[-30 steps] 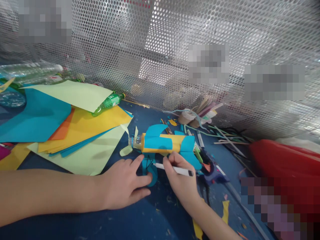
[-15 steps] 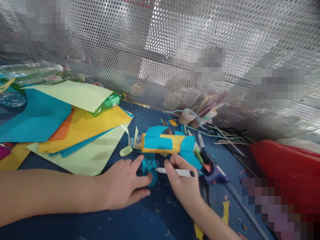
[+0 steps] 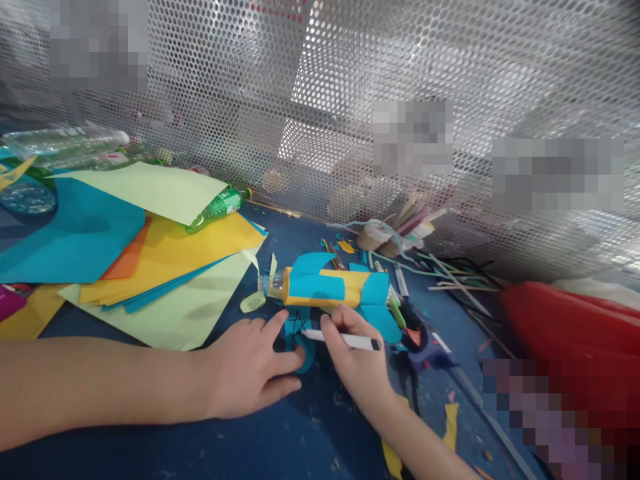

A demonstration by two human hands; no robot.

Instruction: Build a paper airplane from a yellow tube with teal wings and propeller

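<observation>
A bottle plane (image 3: 325,287) wrapped in yellow and blue paper lies on the blue table (image 3: 280,440), with pale green propeller blades at its neck. Its near blue paper wing (image 3: 299,339) lies flat, with black pen lines on it. My left hand (image 3: 250,367) rests flat on the table, fingers spread, fingertips pressing that wing. My right hand (image 3: 357,363) is closed on a white marker (image 3: 345,340) whose tip touches the wing.
A stack of coloured paper sheets (image 3: 150,260) lies at left with a small green bottle (image 3: 217,207) on it. Clear bottles (image 3: 65,143) lie far left. Sticks, straws and tape rolls (image 3: 400,233) sit behind. A glue gun (image 3: 425,347), red object (image 3: 570,333) and perforated metal wall (image 3: 350,100) stand nearby.
The marker tip has shifted a little to the left along the blue wing. My left hand has stayed where it was.
</observation>
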